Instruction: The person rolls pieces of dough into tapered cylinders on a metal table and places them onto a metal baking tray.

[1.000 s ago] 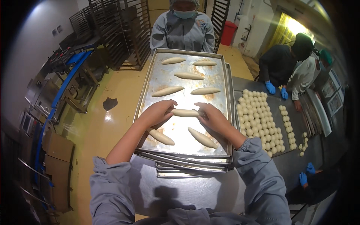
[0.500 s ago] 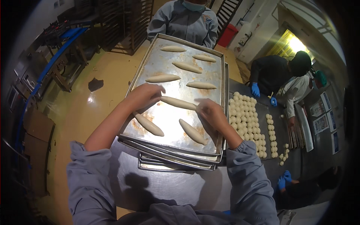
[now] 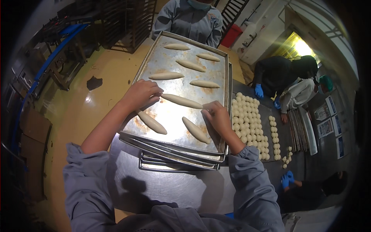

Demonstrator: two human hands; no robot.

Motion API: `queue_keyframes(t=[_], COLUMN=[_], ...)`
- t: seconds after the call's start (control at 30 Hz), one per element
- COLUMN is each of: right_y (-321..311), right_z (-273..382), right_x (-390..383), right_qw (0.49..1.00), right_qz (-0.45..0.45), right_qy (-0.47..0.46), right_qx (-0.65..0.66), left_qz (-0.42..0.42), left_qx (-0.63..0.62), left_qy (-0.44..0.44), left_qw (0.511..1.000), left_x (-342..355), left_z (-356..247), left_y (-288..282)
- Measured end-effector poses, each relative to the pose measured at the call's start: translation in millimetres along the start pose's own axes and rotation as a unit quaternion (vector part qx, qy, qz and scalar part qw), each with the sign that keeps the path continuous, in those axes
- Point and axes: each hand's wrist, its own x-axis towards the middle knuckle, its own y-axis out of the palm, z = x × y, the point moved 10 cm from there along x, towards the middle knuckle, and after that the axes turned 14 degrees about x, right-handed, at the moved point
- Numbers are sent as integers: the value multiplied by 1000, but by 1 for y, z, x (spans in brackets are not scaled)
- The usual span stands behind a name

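A long, pale dough stick with tapered ends (image 3: 181, 101) lies across the middle of a metal baking tray (image 3: 176, 136). My left hand (image 3: 142, 93) pinches its left tip. At its right tip, the fingers of my right hand (image 3: 217, 117) are closed on the dough. Nearer to me are two more shaped pieces, one at the left (image 3: 152, 123) partly behind my left wrist and one at the right (image 3: 196, 130). Several similar pieces rest farther up the tray, among them one just beyond my left hand (image 3: 166, 75).
Stacked trays (image 3: 174, 156) sit underneath on a steel table (image 3: 162, 185). Rows of dough balls (image 3: 249, 123) fill the table to the right. A person in grey (image 3: 189, 21) stands beyond the tray; others with blue gloves (image 3: 259, 91) work at right. Racks (image 3: 129, 23) stand behind.
Both hands stay at the ends of the same dough stick, their fingers slightly shifted. The whole view has moved a little, so everything appears slightly higher and farther left.
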Motion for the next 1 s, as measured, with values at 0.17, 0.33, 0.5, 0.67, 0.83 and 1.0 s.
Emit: queue_keyframes(t=[0.17,0.33,0.5,0.67,0.83,1.0], right_y=[3,-9,-15,11,15,-8], right_z=[1,24,35,45,39,35], right_x=[11,-13,-63,-83,-87,-88], right_qw=[999,983,993,995,991,986], right_qz=[-5,4,55,86,83,50], right_qy=[6,-97,33,55,102,115], right_qx=[-52,-157,-96,-14,38,112], left_qz=[40,30,6,63,144,116], left_qx=[51,143,132,-115,-101,-159], left_qy=[-24,38,43,147,182,166], left_qw=[998,989,990,980,967,966], left_x=[7,-3,-10,2,16,30], left_z=[9,-5,-40,-136,-154,-136], left_y=[14,2,-14,7,18,0])
